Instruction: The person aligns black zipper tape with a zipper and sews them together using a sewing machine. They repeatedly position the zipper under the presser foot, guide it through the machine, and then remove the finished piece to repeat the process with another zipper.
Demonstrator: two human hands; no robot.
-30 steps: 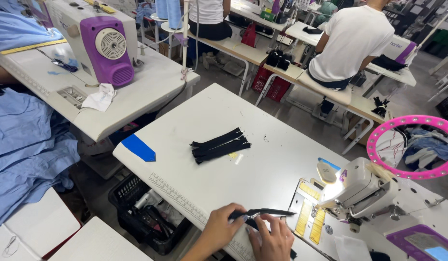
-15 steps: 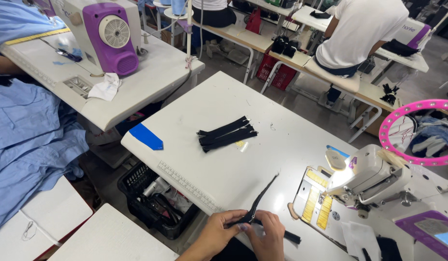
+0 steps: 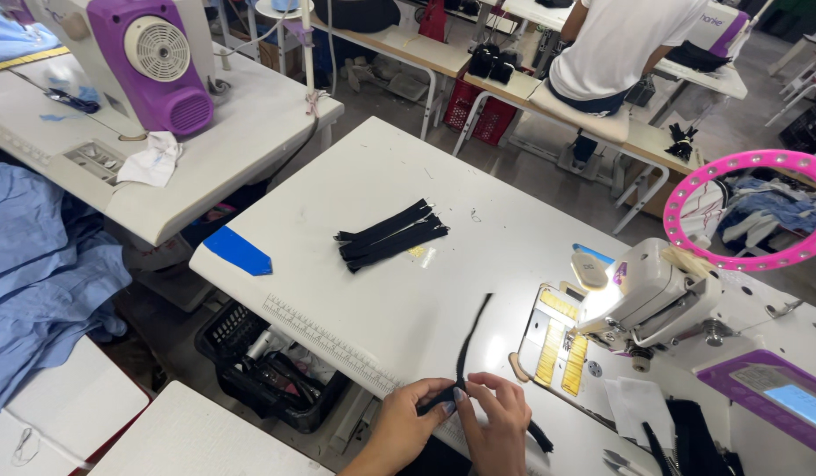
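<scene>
At the near edge of the white table (image 3: 382, 185), my left hand (image 3: 406, 425) and my right hand (image 3: 498, 421) pinch one black zipper strip (image 3: 468, 345) together. Its free end stands up and curves away from me, blurred; the other end trails to the right below my right hand. A small stack of black zipper strips (image 3: 392, 235) lies flat in the middle of the table, well beyond both hands. The white sewing machine head (image 3: 648, 295) with its lit needle area sits to the right of my hands.
A pink ring mirror (image 3: 750, 210) stands at the far right. A blue tape patch (image 3: 237, 250) marks the table's left edge. Below it sits a black crate (image 3: 258, 366). A purple-and-white sewing machine (image 3: 152, 57) and blue fabric (image 3: 38, 273) are left. A seated person in white (image 3: 624, 40) works behind.
The strip's free end has swung up from lying flat to standing nearly upright. Both hands stay at the table's near edge; the view has dipped and shifted slightly.
</scene>
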